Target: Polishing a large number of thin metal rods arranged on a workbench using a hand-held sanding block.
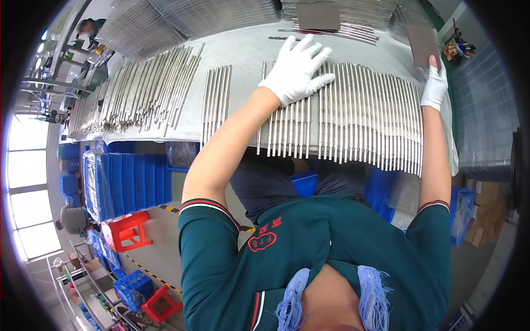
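Observation:
In a white glove, my left hand point(298, 71) lies flat with fingers spread over the upper part of a group of metal rods point(290, 127). Directly to its right runs a wide row of similar rods point(370, 116), side by side and nearly parallel. My right hand point(435, 88), gloved with one fingertip bare, is at the table's right side. It grips the lower end of a flat brown rectangular sheet point(422, 45); some fingers are hidden beneath it. Left of my left forearm lies a small set of rods point(216, 96).
A large spread of rods point(149, 83) covers the table's left side. Another brown sheet point(318, 16) rests near rods at the far edge. Clear plastic-wrapped stacks point(215, 16) line the back. Blue crates point(132, 179) and a red stool point(130, 231) stand left below. Two people are farther off at left.

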Available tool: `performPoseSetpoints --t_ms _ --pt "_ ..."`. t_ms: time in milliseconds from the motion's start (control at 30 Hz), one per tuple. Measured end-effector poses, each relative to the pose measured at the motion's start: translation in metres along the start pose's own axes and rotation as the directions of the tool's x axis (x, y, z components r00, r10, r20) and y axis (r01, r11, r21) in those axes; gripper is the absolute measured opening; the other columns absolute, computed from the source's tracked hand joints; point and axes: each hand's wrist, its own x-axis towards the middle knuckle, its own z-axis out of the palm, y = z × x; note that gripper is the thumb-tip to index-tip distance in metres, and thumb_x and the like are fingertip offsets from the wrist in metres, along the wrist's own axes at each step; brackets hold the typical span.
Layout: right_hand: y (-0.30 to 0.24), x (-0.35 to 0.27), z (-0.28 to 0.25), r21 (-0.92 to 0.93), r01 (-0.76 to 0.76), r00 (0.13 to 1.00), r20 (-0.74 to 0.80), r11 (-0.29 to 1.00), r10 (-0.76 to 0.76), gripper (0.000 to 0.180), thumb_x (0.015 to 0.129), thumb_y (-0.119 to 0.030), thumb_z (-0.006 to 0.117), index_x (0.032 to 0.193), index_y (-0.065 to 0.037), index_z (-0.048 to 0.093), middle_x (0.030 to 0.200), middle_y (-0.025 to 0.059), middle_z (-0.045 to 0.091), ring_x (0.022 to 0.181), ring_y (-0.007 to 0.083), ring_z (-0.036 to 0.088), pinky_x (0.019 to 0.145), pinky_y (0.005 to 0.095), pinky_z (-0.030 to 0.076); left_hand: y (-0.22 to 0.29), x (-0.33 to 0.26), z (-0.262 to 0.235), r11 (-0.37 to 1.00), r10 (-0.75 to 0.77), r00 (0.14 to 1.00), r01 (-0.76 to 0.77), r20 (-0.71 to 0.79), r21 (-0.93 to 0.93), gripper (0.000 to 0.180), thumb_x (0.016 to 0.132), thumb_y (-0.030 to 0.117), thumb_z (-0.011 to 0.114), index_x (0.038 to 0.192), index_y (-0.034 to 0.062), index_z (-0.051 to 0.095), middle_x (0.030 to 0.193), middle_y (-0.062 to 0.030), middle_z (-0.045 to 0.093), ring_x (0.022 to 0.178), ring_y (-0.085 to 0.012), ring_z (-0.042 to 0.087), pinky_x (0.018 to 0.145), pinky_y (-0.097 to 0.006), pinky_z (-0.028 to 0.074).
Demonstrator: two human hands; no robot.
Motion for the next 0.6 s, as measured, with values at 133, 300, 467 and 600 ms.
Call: performPoseSetpoints --t_ms 133,300,467,600 --pt "0.001 0.000 -0.001 -0.036 0.015 1.000 0.009 0.999 -0.015 0.054 0.096 -0.040 0.068 0.132 0.000 0.063 0.128 0.0099 0.067 0.114 0.0176 0.061 0.101 0.0291 0.045 -0.030 -0.032 -0.022 0.987 -0.068 0.997 0.061 0.043 0.146 0.066 0.098 0.057 0.048 0.141 0.0075 0.054 0.144 -0.0175 0.054 0.143 -0.0388 0.038 0.119 -0.058 0.021" --pt "0.004 0.000 0.000 0.012 0.030 0.998 0.047 0.999 -0.030 0.053 0.096 -0.040 0.068 0.132 -0.001 0.062 0.128 0.0095 0.067 0.114 0.0170 0.061 0.101 0.0287 0.045 -0.039 -0.046 -0.028 0.974 -0.186 0.979 0.173 0.078 0.147 0.070 0.096 0.060 0.049 0.142 0.0080 0.053 0.146 -0.0155 0.053 0.144 -0.0391 0.036 0.118 -0.059 0.021" --pt "0.001 -0.001 0.001 0.003 0.011 0.999 0.047 1.000 -0.011 0.054 0.096 -0.039 0.069 0.133 0.000 0.062 0.126 0.0096 0.068 0.113 0.0171 0.062 0.100 0.0288 0.045 -0.018 -0.025 -0.012 0.990 -0.117 0.993 0.114 0.026 0.081 0.069 0.096 0.059 0.050 0.140 0.0066 0.055 0.144 -0.0164 0.054 0.143 -0.0389 0.038 0.117 -0.058 0.023" --pt "-0.004 -0.004 0.001 -0.007 0.052 0.998 0.023 0.999 -0.052 0.054 0.096 -0.039 0.069 0.133 0.000 0.062 0.125 0.0102 0.068 0.112 0.0167 0.062 0.099 0.0285 0.046 0.010 0.002 0.005 0.999 -0.041 0.999 0.041 -0.017 0.029 0.067 0.098 0.059 0.048 0.140 0.0070 0.055 0.140 -0.0180 0.057 0.142 -0.0390 0.039 0.118 -0.057 0.024"
